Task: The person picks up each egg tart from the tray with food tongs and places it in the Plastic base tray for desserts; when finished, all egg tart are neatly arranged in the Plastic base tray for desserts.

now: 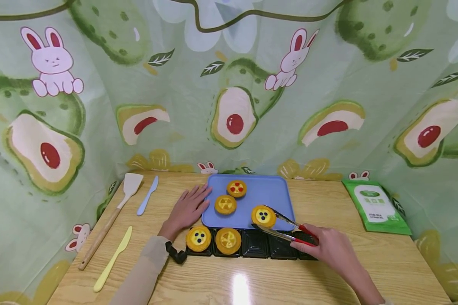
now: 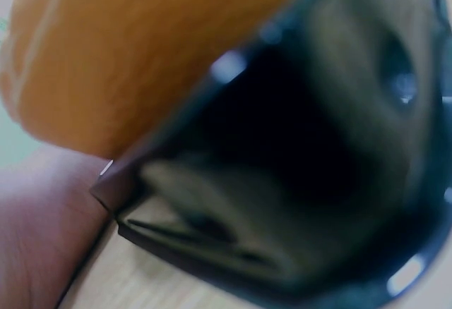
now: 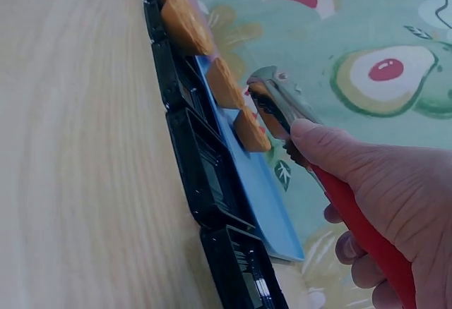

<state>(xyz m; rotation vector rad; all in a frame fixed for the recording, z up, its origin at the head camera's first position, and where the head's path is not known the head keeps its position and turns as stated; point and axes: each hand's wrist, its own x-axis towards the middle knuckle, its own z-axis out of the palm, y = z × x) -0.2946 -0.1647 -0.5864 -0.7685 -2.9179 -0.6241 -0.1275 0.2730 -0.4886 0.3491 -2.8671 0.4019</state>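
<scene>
My right hand (image 1: pixel 330 245) grips red-handled metal tongs (image 1: pixel 277 234). Their tips hold an egg tart with blue berries (image 1: pixel 262 216), raised above the front of the blue tray (image 1: pixel 267 186) in the right wrist view. My left hand (image 1: pixel 187 209) lies with fingers extended at the tray's left edge. Two tarts sit on that tray, one with red pieces (image 1: pixel 236 189) and one with a yellow topping (image 1: pixel 225 205). In front, a row of black square compartments (image 1: pixel 255 245) holds a blueberry tart (image 1: pixel 198 239) and a yellow-topped tart (image 1: pixel 228 241) at its left end.
To the left lie a wooden-handled spatula (image 1: pixel 110 222), a blue knife (image 1: pixel 148 196) and a yellow knife (image 1: pixel 113 259). A green-and-white packet (image 1: pixel 375 207) is at the right. Printed cloth (image 1: pixel 191 89) hangs behind and along both sides of the wooden table (image 1: pixel 202 279).
</scene>
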